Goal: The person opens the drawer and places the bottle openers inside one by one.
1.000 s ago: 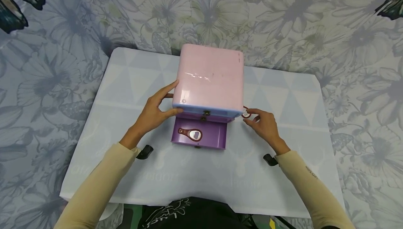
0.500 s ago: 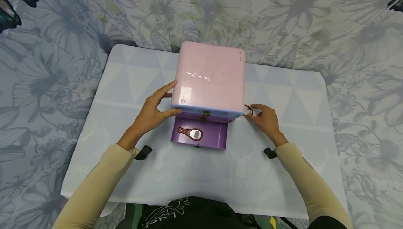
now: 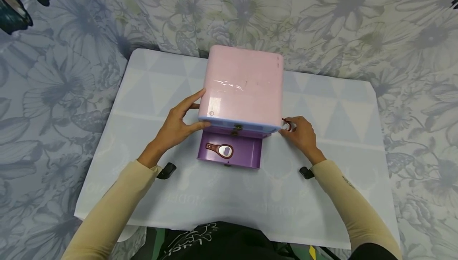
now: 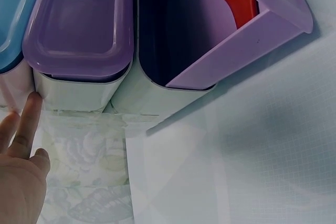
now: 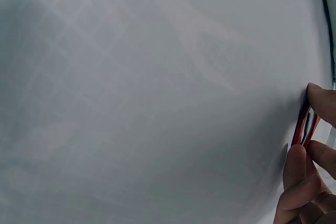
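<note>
A small pink drawer cabinet (image 3: 243,85) stands on the table, its bottom purple drawer (image 3: 248,152) pulled out. In that drawer lies a bottle opener (image 3: 212,148) with a reddish-brown handle and a pale oval head. My left hand (image 3: 174,124) braces the cabinet's left side with spread, straight fingers, thumb along the front edge. By the front right corner, my right hand (image 3: 302,134) pinches another reddish-brown, pale-centred bottle opener (image 5: 305,127) between thumb and fingers. Part of it is hidden by the fingers. The blue top drawer and purple middle drawer (image 4: 81,19) are closed.
The table (image 3: 332,208) has a pale patterned cover. Its far edge meets a floral-print backdrop (image 3: 322,25) close behind the cabinet. Black wrist cameras (image 3: 306,172) sit at both sleeve cuffs.
My right hand has closed in around the bottle opener, shifting its grip and tilting it beside the cabinet's right corner. The left hand stays on the cabinet; the head view has shifted slightly.
</note>
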A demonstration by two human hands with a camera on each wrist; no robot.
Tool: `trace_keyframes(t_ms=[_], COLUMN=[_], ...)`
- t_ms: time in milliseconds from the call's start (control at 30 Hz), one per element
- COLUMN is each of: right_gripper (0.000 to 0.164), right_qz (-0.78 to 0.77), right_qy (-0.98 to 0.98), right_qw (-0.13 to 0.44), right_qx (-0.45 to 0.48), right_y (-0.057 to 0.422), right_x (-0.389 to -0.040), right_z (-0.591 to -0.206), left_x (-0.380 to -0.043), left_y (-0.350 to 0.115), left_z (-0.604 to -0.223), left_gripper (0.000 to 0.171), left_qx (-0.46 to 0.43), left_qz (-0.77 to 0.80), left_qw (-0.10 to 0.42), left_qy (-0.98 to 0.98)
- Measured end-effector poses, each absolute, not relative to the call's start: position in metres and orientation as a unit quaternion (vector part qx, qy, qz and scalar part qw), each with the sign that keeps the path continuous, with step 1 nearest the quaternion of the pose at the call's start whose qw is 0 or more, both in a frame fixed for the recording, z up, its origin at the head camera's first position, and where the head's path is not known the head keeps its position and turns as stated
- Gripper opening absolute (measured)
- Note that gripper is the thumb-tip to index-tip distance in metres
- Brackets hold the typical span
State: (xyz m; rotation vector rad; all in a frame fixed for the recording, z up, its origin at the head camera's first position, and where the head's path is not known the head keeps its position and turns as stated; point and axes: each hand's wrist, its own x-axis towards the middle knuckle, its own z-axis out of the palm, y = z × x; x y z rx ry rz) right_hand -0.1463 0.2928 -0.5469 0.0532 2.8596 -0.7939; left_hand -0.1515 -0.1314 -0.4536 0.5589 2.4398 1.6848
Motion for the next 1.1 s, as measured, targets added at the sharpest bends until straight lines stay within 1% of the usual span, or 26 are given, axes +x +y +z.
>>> trace_keyframes(t_ms=[267,533,667,933,1100], right_gripper=[0.047,0.048,0.049,0.047,0.046], right_qz=[-0.276,-0.278,-0.280,-0.286,-0.292], right_qy=[0.958,0.958,0.958,0.958,0.956], right_qw=[0.079,0.062,0.053,0.026,0.026], right_qx=[0.020,0.021,0.020,0.010,0.006], right_y=[0.292,0.292,0.294,0.295,0.293], right_x=[-0.143,-0.139,-0.136,-0.126,-0.119], right_z=[-0.547,-0.544,-0.539,-0.525,-0.515], left_x=[-0.150,-0.142,-0.141,-0.141,-0.141], left_y=[-0.129,-0.124,-0.125,-0.125,-0.124], left_z=[-0.451,-0.424,-0.422,-0.424,-0.422], left_gripper=[0.094,0.088,0.088,0.088,0.088], left_qx=[0.177,0.173,0.172,0.176,0.177], left_qz=[0.557,0.564,0.563,0.561,0.561], left_qw=[0.066,0.075,0.075,0.070,0.072], left_qy=[0.809,0.804,0.805,0.806,0.806])
